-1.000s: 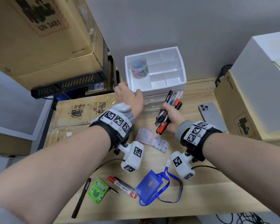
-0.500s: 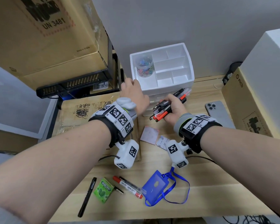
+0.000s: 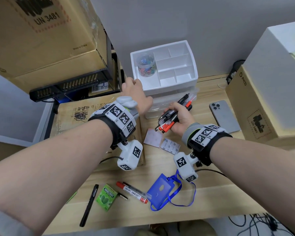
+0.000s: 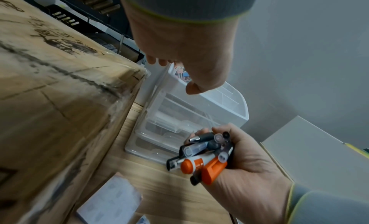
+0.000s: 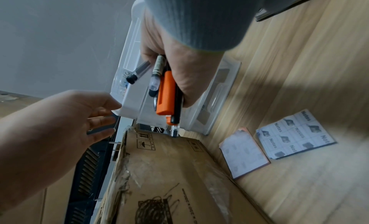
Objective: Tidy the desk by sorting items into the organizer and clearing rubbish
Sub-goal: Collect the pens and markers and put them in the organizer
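A white organizer [image 3: 193, 68] with open top compartments over clear drawers stands at the back of the desk. A jar of coloured clips [image 3: 146, 65] sits in its left compartment. My left hand [image 3: 134, 92] is at the organizer's front left corner, and its straight fingers [image 5: 111, 104] touch the white rim. My right hand [image 3: 179, 120] grips a bundle of pens and markers [image 3: 169, 120], black, clear and orange-red. The bundle [image 4: 201, 156] is held slanted just in front of the clear drawers [image 4: 169, 129], tips toward them.
Loose on the desk near me lie a black pen [image 3: 89, 205], green gum pack [image 3: 106, 196], red marker [image 3: 131, 192] and blue card holder with lanyard [image 3: 160, 189]. Two note pads [image 3: 152, 137] lie under my hands. A phone [image 3: 224, 116] and cardboard boxes [image 3: 255, 106] flank the organizer.
My right hand has tipped the pen bundle from near upright to slanted and brought it closer to the drawers. My left hand stays at the organizer's corner.
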Motion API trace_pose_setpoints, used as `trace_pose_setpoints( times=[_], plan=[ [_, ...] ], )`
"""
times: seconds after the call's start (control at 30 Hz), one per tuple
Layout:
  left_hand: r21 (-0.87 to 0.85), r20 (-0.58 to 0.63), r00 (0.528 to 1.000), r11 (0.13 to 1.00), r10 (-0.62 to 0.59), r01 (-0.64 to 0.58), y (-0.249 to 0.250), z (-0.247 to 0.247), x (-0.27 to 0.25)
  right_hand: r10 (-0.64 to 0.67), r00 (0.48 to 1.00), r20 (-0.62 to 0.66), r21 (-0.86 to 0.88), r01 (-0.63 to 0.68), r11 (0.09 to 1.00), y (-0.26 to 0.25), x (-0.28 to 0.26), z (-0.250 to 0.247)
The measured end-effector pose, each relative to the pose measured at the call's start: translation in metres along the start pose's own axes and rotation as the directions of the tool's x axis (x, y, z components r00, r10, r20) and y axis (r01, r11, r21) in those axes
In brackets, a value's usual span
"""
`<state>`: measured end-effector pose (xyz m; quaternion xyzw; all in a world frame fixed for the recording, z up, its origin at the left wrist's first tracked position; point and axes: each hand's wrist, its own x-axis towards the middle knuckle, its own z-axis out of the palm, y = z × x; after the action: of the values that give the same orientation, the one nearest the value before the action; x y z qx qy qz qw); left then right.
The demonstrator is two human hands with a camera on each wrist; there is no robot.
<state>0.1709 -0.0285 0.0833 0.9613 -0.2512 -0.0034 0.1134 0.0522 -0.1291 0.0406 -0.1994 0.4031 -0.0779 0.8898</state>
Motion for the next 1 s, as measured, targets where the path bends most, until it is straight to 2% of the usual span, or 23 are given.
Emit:
trace_pose_setpoints(
  times=[0.2,0.4,0.57,0.67,0.77,0.87,1.0],
  plan=[
    [0.043,0.008,1.000,0.999,-0.014,0.014,0.003,0.002,0.001,0.042,0.999,0.015,0.040,-0.043,0.998,0.017,-0.018,-0.023],
    [0.138,0.022,0.999,0.989,-0.049,0.045,0.005,-0.001,0.002,0.023,1.000,0.011,0.044,-0.024,0.999,0.023,-0.031,-0.039],
    [0.198,0.031,0.995,0.977,-0.093,0.085,0.011,-0.002,0.007,-0.040,0.992,-0.118,0.007,0.041,0.999,0.011,-0.035,-0.048],
    [0.208,0.025,0.991,0.971,-0.129,0.121,0.012,0.002,0.010,-0.095,0.980,-0.177,-0.062,0.085,0.994,-0.003,-0.035,-0.055],
    [0.216,0.043,0.989,0.968,-0.139,0.126,0.014,-0.003,0.012,-0.150,0.974,-0.171,-0.158,0.123,0.980,-0.024,-0.043,-0.053],
    [0.205,0.082,0.987,0.971,-0.141,0.121,0.014,-0.011,0.014,-0.221,0.968,-0.119,-0.258,0.185,0.948,-0.045,-0.048,-0.040],
    [0.191,0.099,0.989,0.977,-0.114,0.093,0.007,-0.013,0.016,-0.364,0.931,-0.005,-0.438,0.325,0.838,-0.069,-0.045,-0.005]
  ],
)
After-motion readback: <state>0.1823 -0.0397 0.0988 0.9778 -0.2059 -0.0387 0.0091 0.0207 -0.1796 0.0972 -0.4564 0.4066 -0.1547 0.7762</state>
